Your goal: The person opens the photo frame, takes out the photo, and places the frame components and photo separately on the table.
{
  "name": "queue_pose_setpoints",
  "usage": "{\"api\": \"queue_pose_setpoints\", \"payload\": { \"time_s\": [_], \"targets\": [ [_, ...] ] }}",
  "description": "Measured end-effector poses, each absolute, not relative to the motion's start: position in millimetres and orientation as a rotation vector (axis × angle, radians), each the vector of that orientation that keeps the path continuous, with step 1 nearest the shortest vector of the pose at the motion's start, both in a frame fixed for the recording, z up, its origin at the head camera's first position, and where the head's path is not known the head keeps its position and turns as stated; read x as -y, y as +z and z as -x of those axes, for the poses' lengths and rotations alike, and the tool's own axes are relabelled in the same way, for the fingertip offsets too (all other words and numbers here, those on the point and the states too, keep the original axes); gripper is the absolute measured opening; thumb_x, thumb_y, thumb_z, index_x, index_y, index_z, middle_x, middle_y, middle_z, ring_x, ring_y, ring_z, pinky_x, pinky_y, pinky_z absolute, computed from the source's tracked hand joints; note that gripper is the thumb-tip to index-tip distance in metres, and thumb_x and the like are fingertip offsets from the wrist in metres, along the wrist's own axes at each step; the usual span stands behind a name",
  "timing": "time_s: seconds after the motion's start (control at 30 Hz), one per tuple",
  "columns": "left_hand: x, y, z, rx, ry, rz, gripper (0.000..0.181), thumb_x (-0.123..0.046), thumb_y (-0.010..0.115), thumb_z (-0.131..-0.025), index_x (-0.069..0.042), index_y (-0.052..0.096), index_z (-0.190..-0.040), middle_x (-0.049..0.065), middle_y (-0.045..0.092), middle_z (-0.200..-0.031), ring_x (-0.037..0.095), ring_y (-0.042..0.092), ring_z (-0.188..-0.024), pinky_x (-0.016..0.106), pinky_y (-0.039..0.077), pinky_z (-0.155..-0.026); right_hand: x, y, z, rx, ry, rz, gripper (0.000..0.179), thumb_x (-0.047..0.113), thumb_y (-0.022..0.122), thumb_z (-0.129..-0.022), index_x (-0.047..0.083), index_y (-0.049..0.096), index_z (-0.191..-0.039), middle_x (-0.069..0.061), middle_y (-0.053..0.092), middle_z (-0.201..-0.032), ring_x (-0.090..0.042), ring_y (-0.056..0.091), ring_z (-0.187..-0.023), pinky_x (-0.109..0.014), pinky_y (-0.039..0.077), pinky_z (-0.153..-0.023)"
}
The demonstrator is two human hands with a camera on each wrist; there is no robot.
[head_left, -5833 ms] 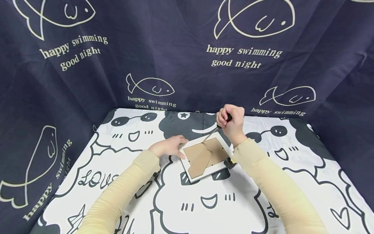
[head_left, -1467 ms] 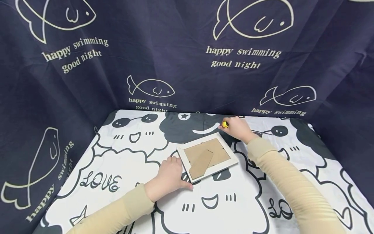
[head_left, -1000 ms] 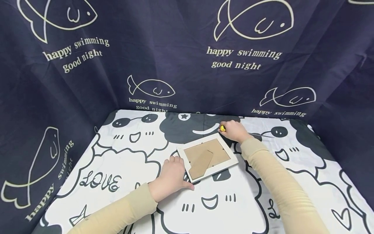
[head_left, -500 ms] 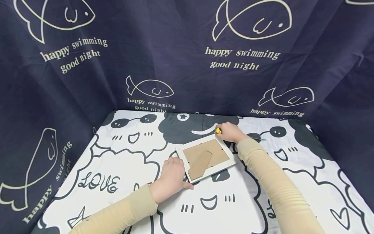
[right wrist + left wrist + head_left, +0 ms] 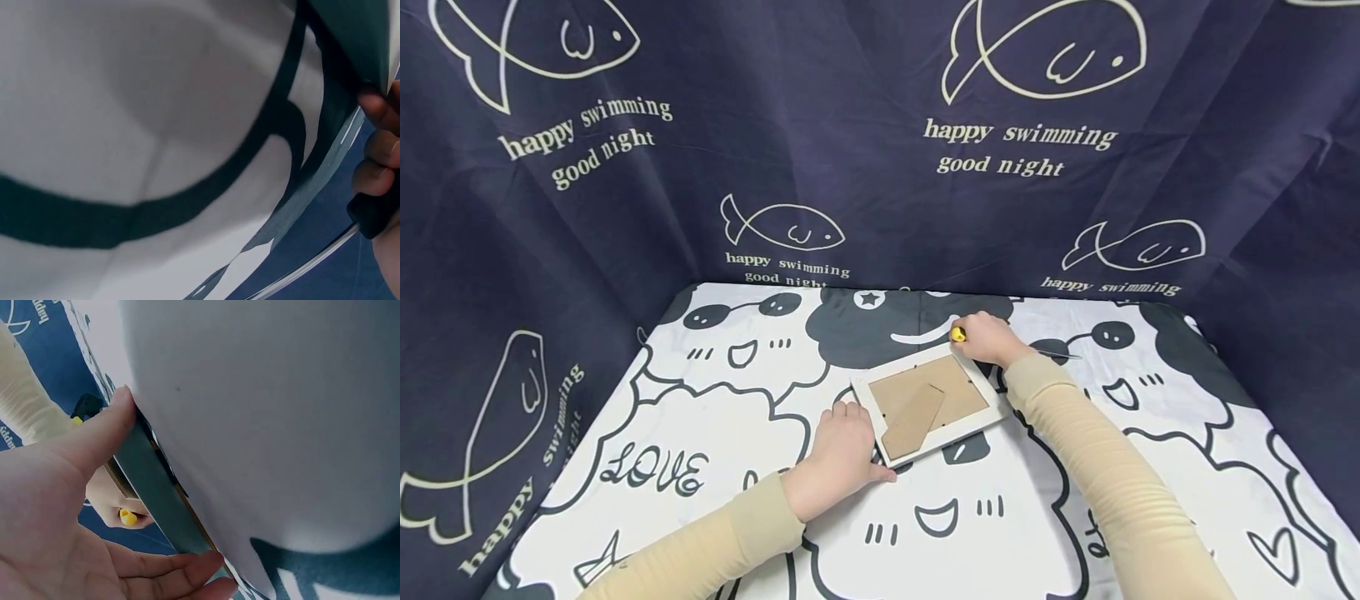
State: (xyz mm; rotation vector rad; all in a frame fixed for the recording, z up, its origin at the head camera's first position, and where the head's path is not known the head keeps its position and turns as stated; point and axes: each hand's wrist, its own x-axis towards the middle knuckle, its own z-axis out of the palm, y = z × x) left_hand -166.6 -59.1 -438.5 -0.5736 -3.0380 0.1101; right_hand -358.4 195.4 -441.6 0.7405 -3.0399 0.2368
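A white picture frame (image 5: 958, 432) lies face down, its brown backing board (image 5: 964, 388) and angled stand leg (image 5: 917, 417) showing. My left hand (image 5: 841, 446) holds the frame's left short side. In the left wrist view, the thumb sits at one end of that edge (image 5: 162, 494) and the fingers at the other. At the far right corner is my right hand (image 5: 988, 337), with a screwdriver (image 5: 958, 334) gripped in its palm, yellow butt end toward the frame. Its metal shaft (image 5: 312, 262) points away, and the fingertips touch the frame's corner (image 5: 362, 37). The frame's front is hidden.
A white cloth (image 5: 970, 550) with black cartoon drawings covers the table. Dark blue curtains (image 5: 880, 125) with fish prints stand behind and at both sides. Small dark tabs (image 5: 967, 382) dot the backing board's edges.
Earlier the screwdriver's tip was at the backing's upper edge; now it points away. My left hand has shifted down the frame's left side. The right hand has come in to the far right corner.
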Motion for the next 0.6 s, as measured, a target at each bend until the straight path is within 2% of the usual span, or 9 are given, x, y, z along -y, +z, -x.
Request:
{"api": "queue_pose_setpoints", "payload": {
  "time_s": [0.2, 0.37, 0.6],
  "targets": [
    [60, -438, 167, 2.998, 0.134, 0.603, 0.099, -0.077, 0.07, -0.055, 0.007, 0.06, -0.106, 0.012, 0.059, -0.089, 0.023, 0.048, -0.081, 0.034, 0.04, -0.069, -195, -438, 356, 3.049, 0.235, -0.721, 0.014, 0.02, 0.061, -0.082, 0.013, 0.07, -0.09, -0.001, 0.058, -0.069, -0.019, 0.051, -0.064, -0.031, 0.039, -0.055],
    [62, -437, 169, 2.977, 0.149, 0.634, 0.093, -0.075, 0.071, -0.055, 0.005, 0.062, -0.101, 0.01, 0.058, -0.084, 0.021, 0.047, -0.078, 0.032, 0.037, -0.064, -198, -436, 351, 3.065, 0.249, -0.696, 0.016, 0.019, 0.061, -0.081, 0.007, 0.069, -0.09, -0.004, 0.058, -0.068, -0.019, 0.051, -0.062, -0.031, 0.041, -0.056],
    [66, -437, 174, 2.993, 0.09, 0.666, 0.096, -0.07, 0.074, -0.057, 0.008, 0.06, -0.11, 0.013, 0.064, -0.094, 0.022, 0.052, -0.081, 0.032, 0.041, -0.064, -204, -433, 348, 3.086, 0.287, -0.673, 0.011, 0.016, 0.062, -0.081, 0.006, 0.066, -0.082, -0.004, 0.057, -0.064, -0.019, 0.051, -0.059, -0.031, 0.042, -0.056]
  ]
}}
